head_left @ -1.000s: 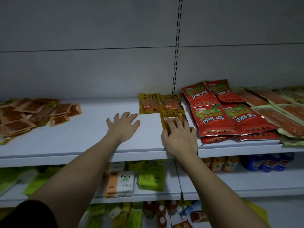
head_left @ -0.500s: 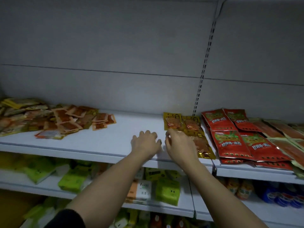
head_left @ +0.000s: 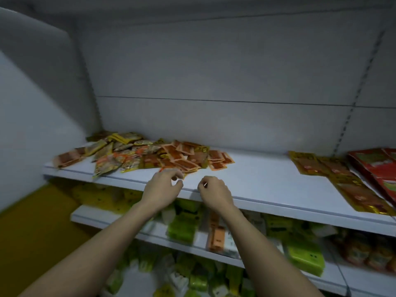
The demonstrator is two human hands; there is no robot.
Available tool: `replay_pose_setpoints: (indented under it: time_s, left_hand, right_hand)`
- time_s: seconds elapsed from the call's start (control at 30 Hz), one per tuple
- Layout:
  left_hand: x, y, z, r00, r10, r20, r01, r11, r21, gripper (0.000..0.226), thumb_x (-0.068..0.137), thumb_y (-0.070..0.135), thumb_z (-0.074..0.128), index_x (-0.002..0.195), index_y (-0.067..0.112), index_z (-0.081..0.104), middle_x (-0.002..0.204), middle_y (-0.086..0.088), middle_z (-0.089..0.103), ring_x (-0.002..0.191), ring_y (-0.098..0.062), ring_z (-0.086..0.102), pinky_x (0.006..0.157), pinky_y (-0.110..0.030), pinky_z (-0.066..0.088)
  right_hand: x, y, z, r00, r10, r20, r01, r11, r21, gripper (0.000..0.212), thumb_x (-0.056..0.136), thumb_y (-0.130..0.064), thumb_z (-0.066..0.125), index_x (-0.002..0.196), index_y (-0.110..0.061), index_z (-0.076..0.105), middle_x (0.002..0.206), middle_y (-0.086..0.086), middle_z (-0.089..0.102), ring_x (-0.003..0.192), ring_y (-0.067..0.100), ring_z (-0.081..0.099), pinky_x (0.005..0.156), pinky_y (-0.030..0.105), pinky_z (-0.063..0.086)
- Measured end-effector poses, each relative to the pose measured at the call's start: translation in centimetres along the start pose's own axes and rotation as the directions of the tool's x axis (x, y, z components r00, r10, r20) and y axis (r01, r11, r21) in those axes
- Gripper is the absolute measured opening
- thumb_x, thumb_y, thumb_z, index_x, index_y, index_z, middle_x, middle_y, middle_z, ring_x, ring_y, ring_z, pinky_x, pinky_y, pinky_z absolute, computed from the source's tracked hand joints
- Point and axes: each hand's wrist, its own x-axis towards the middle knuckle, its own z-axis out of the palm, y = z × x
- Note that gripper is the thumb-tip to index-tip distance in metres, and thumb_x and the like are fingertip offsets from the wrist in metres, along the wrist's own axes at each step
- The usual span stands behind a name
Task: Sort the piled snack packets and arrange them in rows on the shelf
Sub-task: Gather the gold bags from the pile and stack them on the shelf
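Both bare forearms reach forward and converge toward the middle. The left hand is held palm-down, its fingers loosely curled, thumb and forefinger near each other, holding nothing visible. The right hand sits just beside it, apart, fingers curled inward; whether it pinches anything is unclear.
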Motion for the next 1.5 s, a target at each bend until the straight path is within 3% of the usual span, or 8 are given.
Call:
replay_pose_setpoints:
  time_s: [0.5,0.63,0.77,0.93,1.07,1.2,1.33,1.5]
  left_hand:
    - [9.6,-3.7,4.8,0.993,0.076,-0.088,-0.077,0.997,-0.007,0.023,0.098,0.029,0.053,0.116,0.025,0.066,0.126,0.005,0.056,0.116,-0.018,0.046,0.096,-0.039,0.044]
    - [14.5,-4.2,4.9,0.992,0.094,-0.082,-0.087,0.992,0.087,0.025,0.099,0.033,0.050,0.119,0.027,0.065,0.127,0.007,0.055,0.119,-0.016,0.046,0.097,-0.035,0.039]
    - [18.6,-5.2,4.6,0.990,0.007,-0.144,0.010,0.993,0.114,0.032,0.098,0.033,0.053,0.129,0.024,0.060,0.137,-0.001,0.048,0.129,-0.021,0.043,0.106,-0.041,0.038]
    - [20.1,-7.1,6.1,0.994,-0.082,0.072,0.067,0.979,0.193,0.044,0.098,0.041,0.052,0.140,0.026,0.054,0.150,-0.002,0.041,0.138,-0.023,0.037,0.111,-0.045,0.037]
    - [20.9,-7.6,5.8,0.989,0.044,0.144,-0.065,0.987,0.146,0.069,0.086,0.063,0.041,0.137,0.021,0.057,0.140,-0.002,0.054,0.128,-0.020,0.050,0.101,-0.029,0.039]
    - [21.0,-7.0,6.2,0.971,0.127,0.201,-0.142,0.988,0.061,0.039,0.095,0.045,0.061,0.131,0.028,0.062,0.131,0.015,0.057,0.115,-0.003,0.054,0.093,-0.018,0.040]
    - [20.8,-6.2,6.6,0.917,0.200,0.347,-0.183,0.980,-0.081,0.025,0.097,0.041,0.059,0.120,0.033,0.066,0.113,0.014,0.066,0.101,-0.004,0.061,0.084,-0.027,0.049]
    - [20.4,-6.0,5.6,0.989,0.125,-0.077,-0.144,0.927,-0.346,0.024,0.103,0.032,0.047,0.110,0.024,0.069,0.106,0.015,0.067,0.100,-0.001,0.061,0.088,-0.029,0.050]
  right_hand:
    - [15.2,1.9,1.4,0.963,0.050,-0.265,-0.014,0.991,0.136,0.015,0.093,-0.016,0.055,0.091,-0.003,0.062,0.099,0.015,0.064,0.093,0.028,0.056,0.068,0.032,0.032]
    - [21.3,2.1,2.7,0.985,0.027,-0.169,-0.047,0.993,-0.110,0.029,0.094,-0.024,0.058,0.111,-0.002,0.053,0.112,0.021,0.061,0.108,0.039,0.055,0.084,0.040,0.044]
    - [24.5,2.6,4.4,0.996,0.074,-0.057,-0.082,0.985,-0.154,0.045,0.091,-0.005,0.055,0.133,-0.002,0.038,0.116,0.023,0.060,0.106,0.039,0.059,0.072,0.038,0.043]
    - [24.7,3.6,4.9,1.000,-0.021,0.009,0.020,0.999,0.038,0.039,0.090,-0.003,0.049,0.128,-0.010,0.046,0.103,0.016,0.064,0.096,0.037,0.062,0.066,0.033,0.039]
    - [25.6,3.7,1.5,0.977,-0.069,-0.201,0.101,0.983,0.152,0.017,0.088,-0.013,0.052,0.103,-0.019,0.058,0.097,0.005,0.067,0.094,0.031,0.061,0.069,0.032,0.038]
    - [26.1,4.8,-0.1,0.963,0.064,-0.263,0.102,0.814,0.571,0.012,0.087,-0.010,0.059,0.093,-0.020,0.060,0.071,-0.005,0.053,0.059,0.010,0.050,0.057,0.030,0.041]
    - [25.8,4.8,1.0,0.971,0.076,-0.227,0.108,0.710,0.696,0.016,0.087,-0.005,0.062,0.093,-0.020,0.062,0.076,-0.005,0.049,0.070,0.009,0.049,0.064,0.027,0.042]
    - [24.4,3.5,2.3,0.975,-0.029,-0.222,0.180,0.692,0.699,0.022,0.093,-0.004,0.061,0.109,-0.019,0.060,0.087,-0.013,0.055,0.081,-0.001,0.058,0.070,0.021,0.049]
